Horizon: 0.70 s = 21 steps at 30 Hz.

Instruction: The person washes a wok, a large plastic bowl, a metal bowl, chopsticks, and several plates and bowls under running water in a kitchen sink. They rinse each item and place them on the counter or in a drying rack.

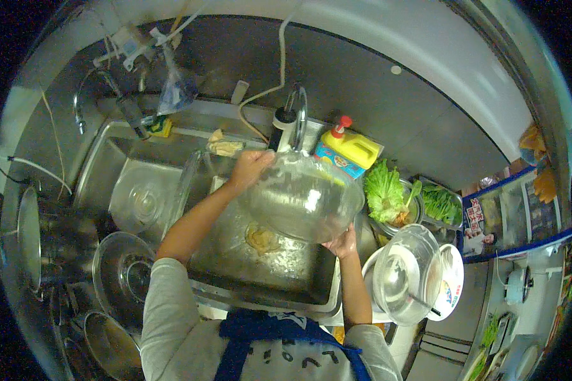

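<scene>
Both hands hold a large clear bowl (295,205) under the chrome faucet (302,121), over the right sink basin (267,293). My left hand (251,169) grips its upper left rim, and my right hand (343,243) supports its lower right edge. The bowl is tilted, and water appears to wet its far side. Below it, a crumpled tan cloth or sponge-like thing (262,238) lies on the wet basin floor. Just behind the bowl stands a yellow detergent jug (352,147) with a red pump.
Another clear bowl (140,202) sits in the left basin (117,155). Leafy lettuce (383,190) fills a container on the right, beside a metal tray of greens (441,205). Nearer me, a clear bowl (407,281) rests on white tubs. More clear bowls (124,276) stand at left.
</scene>
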{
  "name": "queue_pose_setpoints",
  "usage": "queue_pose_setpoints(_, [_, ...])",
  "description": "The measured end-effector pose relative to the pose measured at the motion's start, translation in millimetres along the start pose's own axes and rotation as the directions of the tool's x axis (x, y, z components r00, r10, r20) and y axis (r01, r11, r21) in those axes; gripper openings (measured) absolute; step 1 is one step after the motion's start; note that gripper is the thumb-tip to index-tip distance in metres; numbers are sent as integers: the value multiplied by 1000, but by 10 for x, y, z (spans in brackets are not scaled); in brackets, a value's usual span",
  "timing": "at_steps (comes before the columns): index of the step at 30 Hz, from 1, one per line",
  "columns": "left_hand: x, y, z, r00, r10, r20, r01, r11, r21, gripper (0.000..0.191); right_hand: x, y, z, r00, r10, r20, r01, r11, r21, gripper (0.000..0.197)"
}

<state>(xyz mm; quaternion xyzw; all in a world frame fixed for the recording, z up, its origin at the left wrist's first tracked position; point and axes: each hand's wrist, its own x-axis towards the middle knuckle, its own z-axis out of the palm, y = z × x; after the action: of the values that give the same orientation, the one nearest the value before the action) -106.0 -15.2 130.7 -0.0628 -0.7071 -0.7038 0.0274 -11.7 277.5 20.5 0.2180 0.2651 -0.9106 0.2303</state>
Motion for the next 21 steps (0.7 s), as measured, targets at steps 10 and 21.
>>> queue_pose_setpoints(10, [-759,187,-506,677,647,351,-733,552,397,45,-82,-75,-280,924,203,324,-143,969,-200,61])
queue_pose_setpoints(21, [-2080,-262,-707,935,-164,314,201,976,-89,75,-198,158,-131,903,-323,284,425,764,-485,76])
